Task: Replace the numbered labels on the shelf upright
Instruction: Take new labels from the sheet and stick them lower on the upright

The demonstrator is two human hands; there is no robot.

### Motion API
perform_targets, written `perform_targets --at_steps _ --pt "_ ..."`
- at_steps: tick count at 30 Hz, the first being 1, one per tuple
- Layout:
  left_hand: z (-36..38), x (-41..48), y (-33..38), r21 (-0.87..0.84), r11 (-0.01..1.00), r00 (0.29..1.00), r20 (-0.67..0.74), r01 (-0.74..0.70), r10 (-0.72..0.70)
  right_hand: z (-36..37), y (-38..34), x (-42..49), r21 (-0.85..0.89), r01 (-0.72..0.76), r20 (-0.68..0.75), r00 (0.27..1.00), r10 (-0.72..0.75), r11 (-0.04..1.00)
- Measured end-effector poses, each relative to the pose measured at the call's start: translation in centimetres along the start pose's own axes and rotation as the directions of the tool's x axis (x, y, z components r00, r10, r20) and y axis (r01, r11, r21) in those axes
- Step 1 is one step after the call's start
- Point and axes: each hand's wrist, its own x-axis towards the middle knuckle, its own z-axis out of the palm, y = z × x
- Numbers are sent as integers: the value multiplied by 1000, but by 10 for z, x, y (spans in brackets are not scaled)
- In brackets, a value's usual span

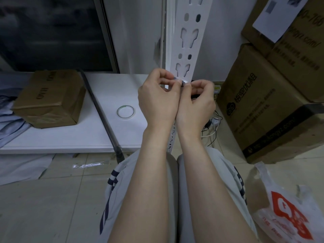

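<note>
head view, upright: white slotted shelf upright (188, 48) runs from 12 o'clock down behind my wrists, keyhole slots showing
head view, label: small label (183, 83) with dark print sits on the upright's face, just off centre toward 12; mostly hidden by my fingertips, number unreadable
left hand: left hand (157, 97) has its fingers curled, thumb and forefinger pinching the label's left end
right hand: right hand (196, 100) is curled the same way, pinching the right end; wrists touch each other
step: I judge I'm peeling or seating this one label, can't tell which
doing it well: work from one edge, slowly; keep it square on the metal between slots; rub outward so it doesn't tear or bubble
tape: tape roll (125, 111) lies flat on the white panel (70, 137), 9 o'clock of my left hand, near
rest: brown box (50, 99) far at 9, stacked cartons (259, 106) at 3, printed plastic bag (287, 207) at 5
</note>
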Motion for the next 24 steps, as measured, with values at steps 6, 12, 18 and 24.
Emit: perform_targets --at_steps 6,12,18,24 --pt "1 -1 1 1 1000 1000 1 5 -5 -1 3 1 -31 84 3 996 -84 996" --pt "1 -2 2 16 1000 1000 -1 -10 10 0 6 2 -81 59 31 998 -56 995" --pt "0 0 1 2 1000 1000 0 -10 10 0 2 1 -129 48 55 998 -41 991" --pt "-1 0 1 9 1000 1000 1 -17 17 0 -1 1 -162 5 82 997 8 987"
